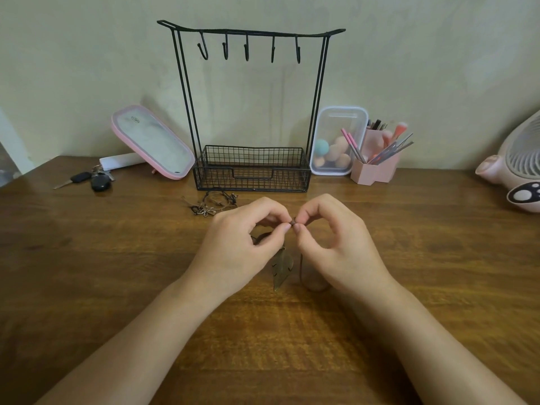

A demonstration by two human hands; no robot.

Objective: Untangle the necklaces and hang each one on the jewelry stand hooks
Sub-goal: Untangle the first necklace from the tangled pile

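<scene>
L hand & R hand meet mid-tabletop, fingers of both pinched on a small knot of the cord. Leaf pendant hangs below, btwn hands. Other necklaces lie tangled just in front of the stand; its hooks bare.

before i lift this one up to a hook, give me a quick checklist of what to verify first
1. Hooks free: all five hooks on the jewelry stand are bare: ok.
2. Grip: left hand and right hand both pinch the cord's ends: ok.
3. Clasp closed: hidden by fingertips: cannot tell.
4. Leaf pendant hangs separately from the tangled pile: ok.
5. Remaining pile untangled: not ok.
</scene>
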